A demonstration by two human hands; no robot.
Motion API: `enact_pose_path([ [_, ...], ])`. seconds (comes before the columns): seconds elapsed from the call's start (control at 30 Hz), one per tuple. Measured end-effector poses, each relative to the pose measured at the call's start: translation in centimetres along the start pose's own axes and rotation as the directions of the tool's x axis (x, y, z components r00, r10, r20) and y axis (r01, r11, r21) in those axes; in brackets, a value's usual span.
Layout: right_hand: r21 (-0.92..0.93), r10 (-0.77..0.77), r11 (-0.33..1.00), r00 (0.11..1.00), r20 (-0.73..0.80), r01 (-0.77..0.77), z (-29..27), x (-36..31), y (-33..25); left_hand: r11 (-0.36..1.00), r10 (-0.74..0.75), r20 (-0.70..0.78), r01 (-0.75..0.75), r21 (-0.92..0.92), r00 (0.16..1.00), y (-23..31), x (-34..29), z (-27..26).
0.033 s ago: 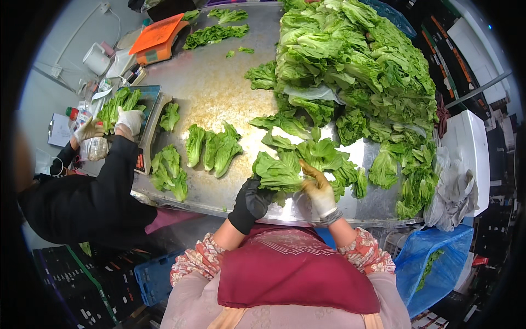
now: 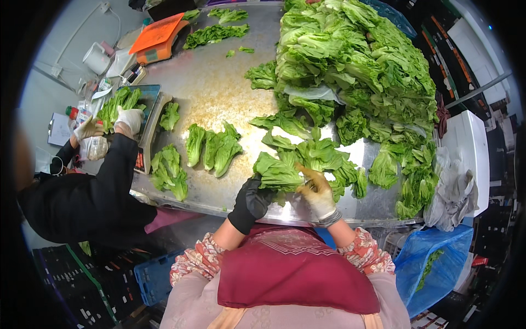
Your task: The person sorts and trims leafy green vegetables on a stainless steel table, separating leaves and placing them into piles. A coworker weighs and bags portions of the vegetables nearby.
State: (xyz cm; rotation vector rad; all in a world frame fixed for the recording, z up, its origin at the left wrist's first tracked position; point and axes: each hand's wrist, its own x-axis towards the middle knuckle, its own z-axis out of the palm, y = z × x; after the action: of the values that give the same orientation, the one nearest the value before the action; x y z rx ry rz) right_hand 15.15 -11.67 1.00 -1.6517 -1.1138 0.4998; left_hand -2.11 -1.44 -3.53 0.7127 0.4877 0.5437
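My left hand (image 2: 253, 198), in a black glove, is closed around a head of green lettuce (image 2: 277, 171) just above the near edge of the metal table. At that head's cut end is my right hand (image 2: 318, 193), in a stained whitish glove. Its fingers are bent, and whatever lies between them is too small to make out. Loose lettuce leaves (image 2: 320, 154) lie beyond and to the right of both hands. To the left, several trimmed lettuce heads (image 2: 223, 151) rest on the metal table (image 2: 230, 93).
A tall lettuce pile (image 2: 350, 60) fills the far right. At left, a co-worker's gloved hands (image 2: 129, 119) hold lettuce over a scale (image 2: 154, 120). An orange scale (image 2: 159, 35) stands at the far left. A blue bag (image 2: 438, 263) hangs open at lower right, below grey plastic (image 2: 452, 197).
My right hand has shifted slightly at the lettuce's cut end, its fingers turning a little to the left. My left hand and the lettuce stay almost still.
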Motion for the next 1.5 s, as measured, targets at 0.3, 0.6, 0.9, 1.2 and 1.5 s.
enact_pose_path([
  [0.3, 0.804, 0.624, 0.398, 0.773, 0.115, -0.442, 0.8, -0.4, 3.7, 0.969, -0.053, -0.054, 0.039, -0.245, 0.997, 0.7, -0.6, 1.0],
  [0.6, 0.466, 0.266, 0.777, 0.892, 0.367, -0.424, -0.1, -0.7, 1.1, 0.984, -0.032, -0.053, 0.023, -0.174, 0.998, 1.6, -0.9, 1.2],
  [0.9, 0.65, 0.357, -0.153, 0.572, 0.739, -0.744, -0.6, -0.6, -0.8, 0.953, -0.116, 0.183, 0.161, -0.256, 0.976, 4.2, -1.1, 1.9],
  [1.2, 0.532, 0.467, 0.658, 0.843, 0.266, -0.532, 0.8, -1.1, -1.7, 0.78, -0.146, 0.093, 0.173, -0.601, 0.985, 1.7, -0.4, 2.1],
  [1.5, 0.459, 0.468, 0.67, 0.812, 0.35, -0.584, 0.8, -1.3, -2.2, 0.862, -0.086, 0.03, 0.089, -0.499, 0.996, 1.0, -0.1, 1.5],
])
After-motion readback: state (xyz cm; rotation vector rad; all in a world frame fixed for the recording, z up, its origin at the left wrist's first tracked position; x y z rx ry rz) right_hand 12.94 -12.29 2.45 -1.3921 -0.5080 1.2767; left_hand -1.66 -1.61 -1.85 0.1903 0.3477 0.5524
